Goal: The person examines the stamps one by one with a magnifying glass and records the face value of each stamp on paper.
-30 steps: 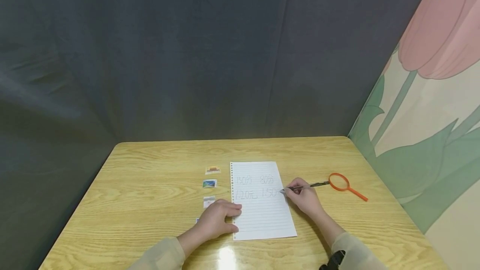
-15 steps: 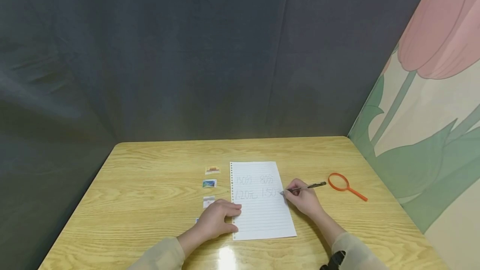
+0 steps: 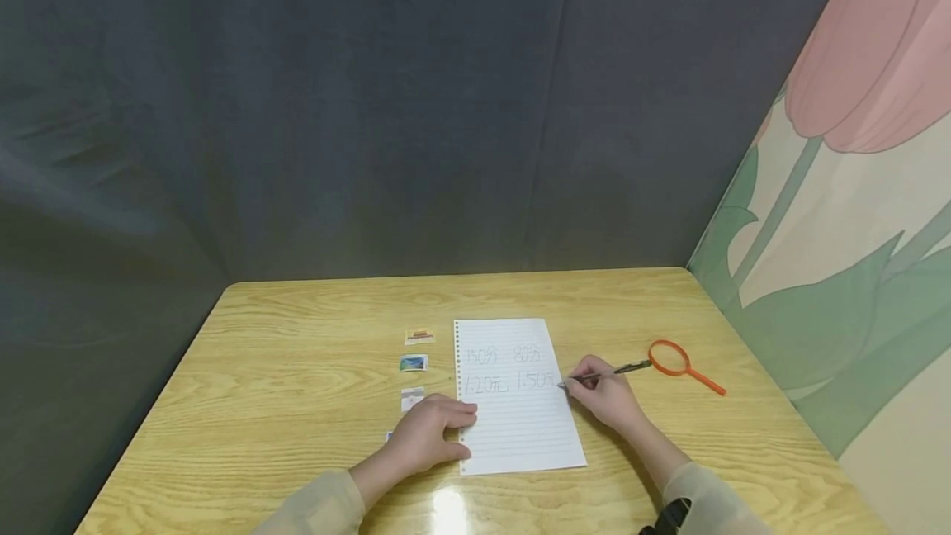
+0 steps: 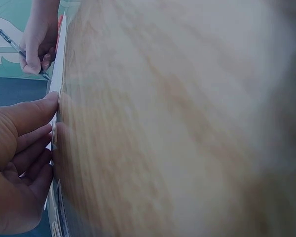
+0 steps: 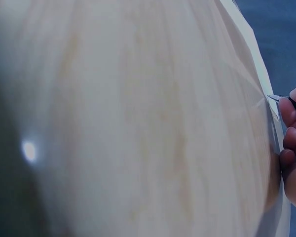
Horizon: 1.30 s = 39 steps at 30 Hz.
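Observation:
A white lined sheet of paper with punched holes down its left edge lies on the wooden table. Two rows of handwriting stand on its upper half, ending in "1.50元". My left hand rests on the sheet's left edge, fingers extended; the left wrist view shows its fingertips touching the surface. At the sheet's right edge my right hand pinches a pen, tip down by the end of the second row. In the right wrist view the pen tip meets the paper.
Small stamps line up left of the sheet: an orange-and-white one, a blue-green one and a pale one. Another is mostly covered by the left hand. An orange-framed magnifying glass lies to the right, near the pen's far end.
The pen in my right hand has made small strokes, and the last character on the second row now shows more fully. My left hand stays in place on the sheet.

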### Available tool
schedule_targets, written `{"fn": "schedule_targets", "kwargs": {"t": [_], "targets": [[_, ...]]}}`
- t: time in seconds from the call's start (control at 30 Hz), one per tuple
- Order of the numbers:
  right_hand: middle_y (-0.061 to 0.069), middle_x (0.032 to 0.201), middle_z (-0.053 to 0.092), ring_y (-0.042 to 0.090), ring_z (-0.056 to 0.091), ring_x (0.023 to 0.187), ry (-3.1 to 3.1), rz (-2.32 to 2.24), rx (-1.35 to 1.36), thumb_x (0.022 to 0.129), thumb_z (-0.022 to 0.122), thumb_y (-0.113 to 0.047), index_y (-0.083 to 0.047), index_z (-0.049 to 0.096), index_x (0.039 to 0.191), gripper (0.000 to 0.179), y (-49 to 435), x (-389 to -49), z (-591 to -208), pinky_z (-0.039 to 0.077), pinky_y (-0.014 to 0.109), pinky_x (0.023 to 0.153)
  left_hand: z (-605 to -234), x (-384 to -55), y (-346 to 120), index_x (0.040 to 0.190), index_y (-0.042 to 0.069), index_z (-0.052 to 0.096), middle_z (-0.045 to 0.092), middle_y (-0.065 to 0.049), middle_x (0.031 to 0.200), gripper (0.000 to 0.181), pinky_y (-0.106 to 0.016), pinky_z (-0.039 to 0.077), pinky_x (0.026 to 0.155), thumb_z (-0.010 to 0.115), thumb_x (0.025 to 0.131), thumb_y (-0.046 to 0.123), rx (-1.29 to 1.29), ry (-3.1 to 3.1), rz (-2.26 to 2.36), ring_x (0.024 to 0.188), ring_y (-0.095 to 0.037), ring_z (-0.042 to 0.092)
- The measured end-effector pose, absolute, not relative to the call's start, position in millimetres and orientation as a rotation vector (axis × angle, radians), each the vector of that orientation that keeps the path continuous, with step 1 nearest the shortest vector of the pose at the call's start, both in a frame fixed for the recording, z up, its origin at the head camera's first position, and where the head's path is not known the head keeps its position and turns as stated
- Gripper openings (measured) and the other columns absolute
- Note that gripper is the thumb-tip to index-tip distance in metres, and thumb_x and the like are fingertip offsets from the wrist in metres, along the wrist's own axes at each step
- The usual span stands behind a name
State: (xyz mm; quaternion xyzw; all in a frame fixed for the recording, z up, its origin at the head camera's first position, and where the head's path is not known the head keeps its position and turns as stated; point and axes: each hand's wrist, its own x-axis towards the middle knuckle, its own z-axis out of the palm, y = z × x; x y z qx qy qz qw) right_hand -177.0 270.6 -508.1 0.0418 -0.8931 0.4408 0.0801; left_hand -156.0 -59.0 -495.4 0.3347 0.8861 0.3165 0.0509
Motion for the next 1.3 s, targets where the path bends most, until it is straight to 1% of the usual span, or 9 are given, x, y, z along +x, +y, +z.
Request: {"fn": "schedule_targets", "kwargs": {"t": [0.43, 0.7, 0.8, 0.93, 1.0, 1.07, 1.1, 1.2, 1.3], "targets": [[-0.002, 0.069, 0.054, 0.01, 0.046, 0.06, -2.682, 1.301, 0.086, 0.084, 0.072, -0.004, -0.011, 0.063, 0.083, 0.012, 271, -178, -506, 0.037, 0.02, 0.052, -494, -156, -59, 0.12, 0.007, 0.072, 0.065, 0.001, 0.129, 0.048, -0.037, 0.046, 0.102, 0.086, 0.075, 0.018, 1.012, 2.71, 0.955, 0.119, -0.023, 0.058], [-0.002, 0.073, 0.056, 0.009, 0.047, 0.059, -2.67, 1.313, 0.06, 0.087, 0.073, -0.009, -0.01, 0.064, 0.084, 0.009, 273, -181, -507, 0.039, 0.02, 0.05, -495, -155, -59, 0.12, 0.007, 0.072, 0.065, 0.002, 0.129, 0.048, -0.036, 0.047, 0.102, 0.086, 0.076, 0.02, 1.002, 2.705, 0.954, 0.119, -0.022, 0.057], [0.001, 0.077, 0.059, 0.009, 0.05, 0.062, -2.641, 1.393, 0.043, 0.089, 0.072, -0.009, -0.006, 0.065, 0.087, 0.009, 271, -179, -502, 0.042, 0.019, 0.052, -495, -155, -58, 0.12, 0.007, 0.072, 0.065, 0.002, 0.129, 0.048, -0.036, 0.047, 0.102, 0.086, 0.076, 0.02, 0.983, 2.702, 0.952, 0.119, -0.021, 0.057], [0.015, 0.082, 0.064, 0.016, 0.058, 0.066, -2.569, 1.541, 0.158, 0.091, 0.067, 0.001, 0.003, 0.062, 0.094, 0.007, 267, -174, -489, 0.047, 0.019, 0.056, -494, -155, -58, 0.12, 0.007, 0.072, 0.065, 0.003, 0.13, 0.048, -0.036, 0.046, 0.102, 0.086, 0.077, 0.021, 0.976, 2.701, 0.944, 0.119, -0.021, 0.057], [0.018, 0.083, 0.064, 0.017, 0.06, 0.067, -2.534, 1.56, 0.224, 0.09, 0.066, 0.006, 0.004, 0.061, 0.096, 0.008, 266, -173, -489, 0.05, 0.02, 0.057, -494, -155, -58, 0.12, 0.007, 0.071, 0.064, 0.003, 0.13, 0.048, -0.036, 0.046, 0.102, 0.086, 0.077, 0.021, 0.979, 2.702, 0.942, 0.119, -0.021, 0.057], [0.017, 0.088, 0.066, 0.016, 0.063, 0.073, -2.5, 1.55, 0.253, 0.09, 0.067, 0.005, 0.002, 0.061, 0.099, 0.011, 271, -177, -501, 0.052, 0.02, 0.061, -494, -155, -58, 0.12, 0.007, 0.071, 0.065, 0.003, 0.13, 0.048, -0.036, 0.047, 0.102, 0.085, 0.077, 0.021, 0.985, 2.702, 0.944, 0.119, -0.021, 0.057], [0.015, 0.09, 0.067, 0.012, 0.063, 0.076, -2.488, 1.54, 0.248, 0.09, 0.069, 0.003, 0.001, 0.062, 0.1, 0.012, 273, -179, -505, 0.052, 0.019, 0.065, -494, -155, -58, 0.12, 0.007, 0.071, 0.065, 0.003, 0.13, 0.047, -0.036, 0.047, 0.102, 0.085, 0.077, 0.021, 0.985, 2.701, 0.946, 0.119, -0.021, 0.057], [0.012, 0.095, 0.069, 0.007, 0.061, 0.084, -2.466, 1.491, 0.252, 0.088, 0.072, -0.001, -0.001, 0.066, 0.102, 0.015, 276, -178, -508, 0.05, 0.015, 0.073, -494, -155, -58, 0.12, 0.007, 0.072, 0.065, 0.002, 0.129, 0.047, -0.037, 0.047, 0.102, 0.086, 0.077, 0.02, 0.993, 2.7, 0.95, 0.119, -0.022, 0.057], [0.012, 0.097, 0.069, 0.01, 0.063, 0.089, -2.462, 1.479, 0.28, 0.087, 0.071, 0.004, -0.001, 0.068, 0.106, 0.019, 277, -177, -507, 0.05, 0.016, 0.078, -494, -155, -58, 0.12, 0.007, 0.072, 0.065, 0.003, 0.129, 0.047, -0.037, 0.047, 0.102, 0.086, 0.076, 0.02, 0.993, 2.698, 0.953, 0.118, -0.022, 0.057]]}}
